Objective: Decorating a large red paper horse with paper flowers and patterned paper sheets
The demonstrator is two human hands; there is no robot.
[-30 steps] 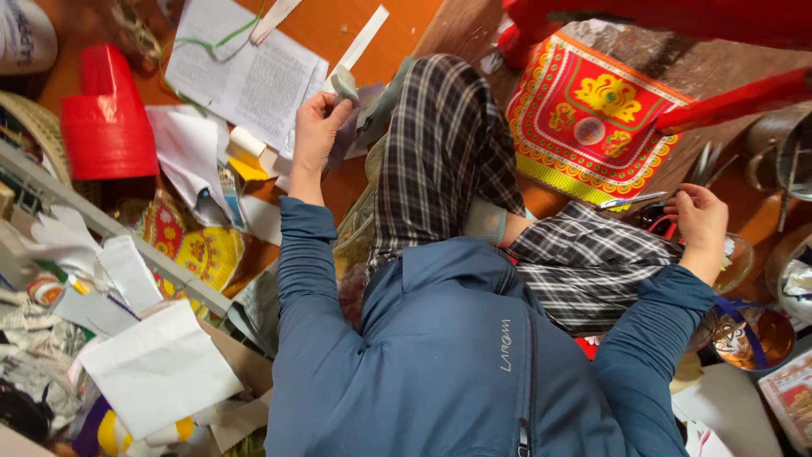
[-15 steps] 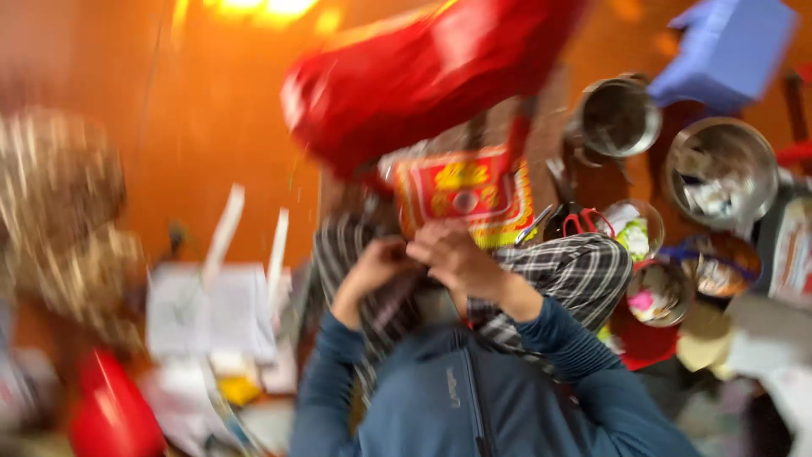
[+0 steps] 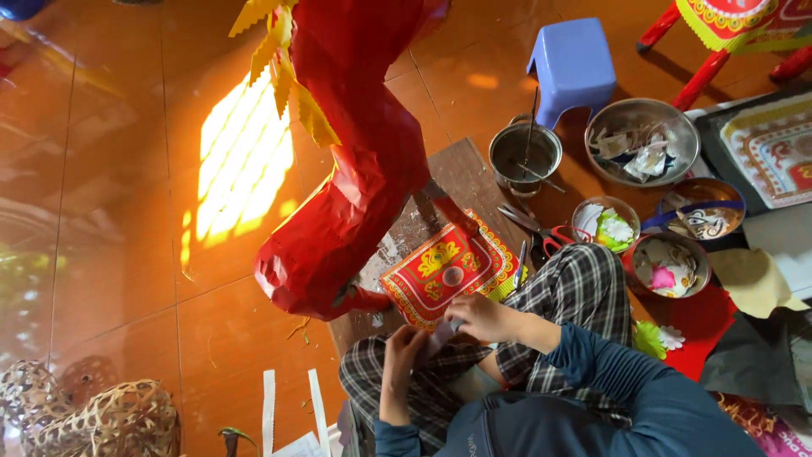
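Observation:
My left hand (image 3: 403, 354) and my right hand (image 3: 476, 316) meet over my lap in checked trousers. Both pinch a small pale piece of paper (image 3: 441, 338) between the fingers. Just beyond the hands lies a red and yellow patterned paper sheet (image 3: 447, 272) on a wooden board (image 3: 461, 179). A large red paper figure (image 3: 359, 169) with yellow fringe (image 3: 288, 72) stands over the board's left side. Red-handled scissors (image 3: 541, 234) lie to the right of the sheet.
A metal pot (image 3: 524, 157) with sticks, a big metal bowl (image 3: 644, 140) of paper scraps and smaller bowls (image 3: 668, 266) stand at the right. A blue stool (image 3: 573, 64) is behind them. A woven bamboo frame (image 3: 93, 415) sits bottom left, with white paper strips (image 3: 271, 404) nearby.
The view swung from the paper pile to the red figure and bowls. My hands, spread left and right a second ago, have come together on the small paper piece.

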